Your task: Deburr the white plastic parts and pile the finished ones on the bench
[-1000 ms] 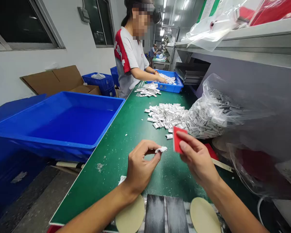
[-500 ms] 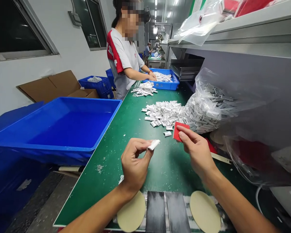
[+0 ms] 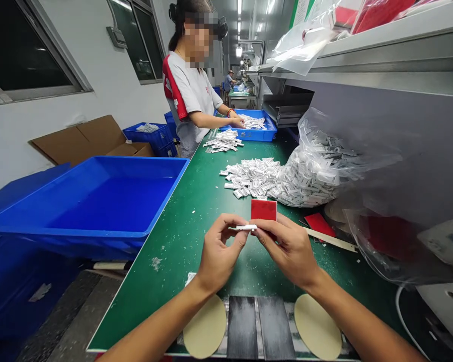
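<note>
This is a factory assembly workshop: a long green-topped workbench point(image 3: 196, 236) holds heaps of small white parts point(image 3: 252, 176), beside a large blue plastic tray point(image 3: 98, 201), with more workstations point(image 3: 241, 93) far down the aisle.

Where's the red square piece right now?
The red square piece is centre of the head view, in the right hand, behind the white strip pinched by the left hand.

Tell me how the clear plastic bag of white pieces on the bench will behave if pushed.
The clear plastic bag will probably slump, not slide as a block: its film looks thin and creased. The small white pieces inside look loose, so it may spill onto the pile beside it.
</note>
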Tool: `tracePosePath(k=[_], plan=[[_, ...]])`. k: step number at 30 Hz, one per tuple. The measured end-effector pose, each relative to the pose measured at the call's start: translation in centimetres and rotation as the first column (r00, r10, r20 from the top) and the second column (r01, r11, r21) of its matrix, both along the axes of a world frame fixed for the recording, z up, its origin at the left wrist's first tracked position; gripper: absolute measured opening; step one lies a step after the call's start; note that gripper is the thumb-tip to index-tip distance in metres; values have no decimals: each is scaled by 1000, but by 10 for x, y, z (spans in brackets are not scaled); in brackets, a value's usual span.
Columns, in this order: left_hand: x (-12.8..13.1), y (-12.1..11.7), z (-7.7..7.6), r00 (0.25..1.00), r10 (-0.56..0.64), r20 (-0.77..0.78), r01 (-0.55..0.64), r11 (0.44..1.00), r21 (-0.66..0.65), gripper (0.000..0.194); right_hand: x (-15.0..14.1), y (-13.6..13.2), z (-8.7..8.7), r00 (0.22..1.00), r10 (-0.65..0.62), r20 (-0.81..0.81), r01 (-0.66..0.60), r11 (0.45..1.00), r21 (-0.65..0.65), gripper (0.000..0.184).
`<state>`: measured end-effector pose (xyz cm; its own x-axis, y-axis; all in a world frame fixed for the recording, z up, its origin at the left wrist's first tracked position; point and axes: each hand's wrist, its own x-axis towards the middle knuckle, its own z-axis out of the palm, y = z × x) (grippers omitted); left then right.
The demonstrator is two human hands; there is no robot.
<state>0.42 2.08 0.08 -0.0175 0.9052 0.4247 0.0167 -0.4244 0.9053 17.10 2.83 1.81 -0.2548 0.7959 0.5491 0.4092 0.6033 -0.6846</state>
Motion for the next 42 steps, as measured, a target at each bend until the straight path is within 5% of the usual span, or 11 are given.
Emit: tracePosePath(k=[4,11,14,17,19,29,33,35,38,42], plan=[[-5,-4,-2,993,57,-106,-58,998,-12,14,4,-2,-4,998,-44,43,41,996,81,25],[-7,-1,5,994,-94,-52,84,982,-172,9,10,4,7,944,-125,-306,65,978,-198,21],[-6,1,10,974,-227,20,224,938,-264,17,18,7,12,930,-58,-363,-71,941,-332,27],[-6,2,12,930,-360,73,364,875,-318,25,24,10,16,927,122,-354,-283,848,-449,34],[-8,4,11,905,-414,97,421,841,-340,27,26,12,18,929,149,-338,-310,814,-491,33],[-8,-5,16,816,-559,145,563,716,-412,15,24,13,17,928,-94,-361,-54,924,-379,27],[-8,-9,19,826,-545,146,553,729,-404,13,24,10,19,952,69,-297,-193,890,-413,24],[-9,-9,20,808,-569,148,574,706,-415,12,24,12,17,957,-14,-290,-104,915,-389,22],[-9,-7,18,858,-506,90,501,785,-363,12,25,20,13,905,-186,-382,38,931,-362,23],[-8,-3,10,969,-194,-151,186,981,-62,9,23,25,14,825,-217,-522,-63,882,-467,29]])
